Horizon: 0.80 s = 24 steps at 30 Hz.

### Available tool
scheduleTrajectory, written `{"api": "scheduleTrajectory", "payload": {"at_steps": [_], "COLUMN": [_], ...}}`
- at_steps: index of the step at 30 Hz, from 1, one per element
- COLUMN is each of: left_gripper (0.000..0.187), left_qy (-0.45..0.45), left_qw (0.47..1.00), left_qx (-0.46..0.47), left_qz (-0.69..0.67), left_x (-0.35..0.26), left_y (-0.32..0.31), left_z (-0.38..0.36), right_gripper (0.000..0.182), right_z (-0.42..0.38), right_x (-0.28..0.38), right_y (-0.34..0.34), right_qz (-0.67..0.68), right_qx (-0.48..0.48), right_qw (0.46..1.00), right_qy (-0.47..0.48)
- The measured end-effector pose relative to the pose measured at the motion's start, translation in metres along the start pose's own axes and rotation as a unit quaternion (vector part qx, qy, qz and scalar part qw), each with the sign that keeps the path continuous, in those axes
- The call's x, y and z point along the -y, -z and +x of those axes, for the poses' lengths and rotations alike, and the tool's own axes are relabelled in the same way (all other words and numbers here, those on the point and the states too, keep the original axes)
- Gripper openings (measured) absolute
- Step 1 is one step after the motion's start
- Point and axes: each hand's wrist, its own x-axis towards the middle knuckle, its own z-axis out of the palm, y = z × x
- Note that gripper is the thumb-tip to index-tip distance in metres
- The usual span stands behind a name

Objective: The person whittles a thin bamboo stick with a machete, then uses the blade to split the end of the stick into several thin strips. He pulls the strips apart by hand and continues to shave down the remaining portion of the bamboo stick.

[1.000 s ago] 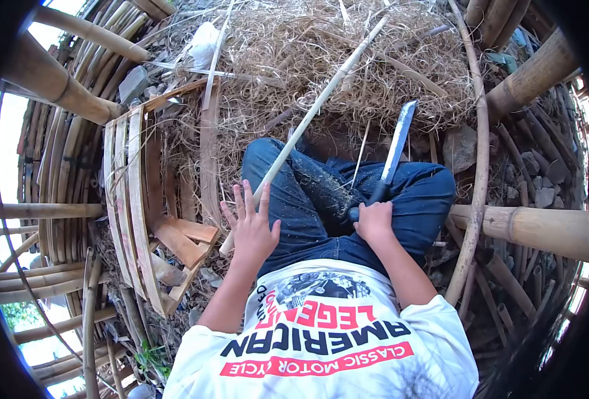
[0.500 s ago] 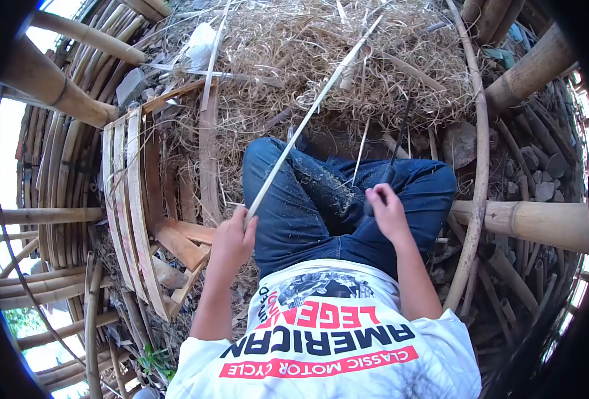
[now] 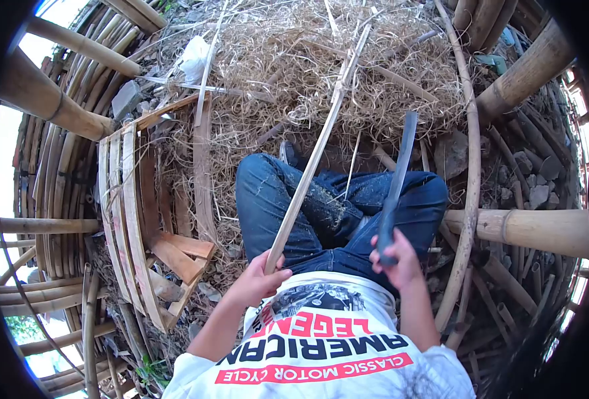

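My left hand (image 3: pixel 261 278) is closed around the near end of a long, pale bamboo strip (image 3: pixel 312 161), which slants up and away over my left leg toward the shavings. In my right hand (image 3: pixel 399 258) is a knife (image 3: pixel 403 156), gripped by its dark handle with the long blade pointing away from me. The blade rises above my right knee and stands apart from the strip. Both hands are close to my waist, in front of the white shirt. A thin pale stick (image 3: pixel 353 164) rests between my legs.
Curly bamboo shavings (image 3: pixel 294 80) cover the ground ahead. A slatted wooden crate (image 3: pixel 129 199) stands to my left, and a white plastic bag (image 3: pixel 194 60) lies beyond it. At right are a long pole (image 3: pixel 474 133), a thick bamboo post (image 3: pixel 527 229) and stones (image 3: pixel 540 196).
Both hands have drawn back toward my waist. The strip has turned its broad, pale face into view. The knife has tilted so its blade shows wide instead of edge-on.
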Motion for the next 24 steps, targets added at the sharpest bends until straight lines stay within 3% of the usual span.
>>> {"api": "scheduleTrajectory", "payload": {"at_steps": [3, 4, 5, 6, 8, 10, 12, 13, 16, 18, 21, 22, 24], "left_gripper": [0.028, 0.027, 0.027, 0.027, 0.026, 0.025, 0.021, 0.019, 0.019, 0.022, 0.016, 0.016, 0.018], "left_qy": [0.009, -0.024, -0.054, -0.050, -0.068, -0.081, -0.106, -0.045, -0.037, -0.037, -0.183, -0.184, -0.149], "left_qw": [0.998, 0.997, 0.979, 0.979, 0.975, 0.970, 0.967, 0.979, 0.995, 0.995, 0.921, 0.920, 0.901], "left_qx": [0.005, -0.041, -0.085, -0.082, -0.092, -0.089, -0.094, -0.113, -0.077, -0.072, -0.147, -0.146, -0.167], "left_qz": [-0.061, 0.059, 0.178, 0.179, 0.193, 0.210, 0.212, 0.167, 0.056, 0.060, 0.311, 0.314, 0.372], "left_x": [-0.001, 0.000, 0.001, 0.003, 0.003, 0.004, 0.004, 0.000, 0.003, 0.005, 0.010, 0.010, 0.008], "left_y": [0.003, 0.002, 0.001, 0.000, -0.002, -0.004, -0.003, -0.003, 0.005, 0.005, 0.001, 0.001, -0.002], "left_z": [-0.005, -0.004, -0.002, -0.001, 0.003, 0.005, 0.006, 0.004, -0.001, -0.002, 0.003, 0.002, 0.001], "right_gripper": [0.082, 0.082, 0.083, 0.084, 0.079, 0.075, 0.069, 0.066, 0.056, 0.056, 0.052, 0.052, 0.046], "right_z": [-0.018, -0.014, -0.009, -0.007, 0.002, 0.015, 0.024, 0.030, 0.049, 0.056, 0.064, 0.065, 0.065], "right_x": [-0.040, -0.041, -0.044, -0.045, -0.024, -0.001, 0.010, 0.014, 0.018, 0.020, 0.024, 0.027, 0.040], "right_y": [-0.009, -0.007, -0.003, -0.001, -0.011, -0.024, -0.034, -0.034, -0.035, -0.028, -0.027, -0.030, -0.035], "right_qz": [-0.124, -0.123, -0.245, -0.361, -0.410, -0.617, -0.612, -0.613, -0.576, -0.598, -0.579, -0.577, -0.508], "right_qx": [-0.026, -0.027, -0.046, -0.066, -0.111, -0.146, -0.161, -0.161, -0.192, -0.126, -0.125, -0.126, -0.071], "right_qw": [0.990, 0.990, 0.960, 0.909, 0.884, 0.664, 0.681, 0.680, 0.717, 0.711, 0.749, 0.750, 0.829], "right_qy": [0.057, 0.057, 0.130, 0.197, 0.196, 0.396, 0.368, 0.370, 0.341, 0.348, 0.297, 0.298, 0.220]}}
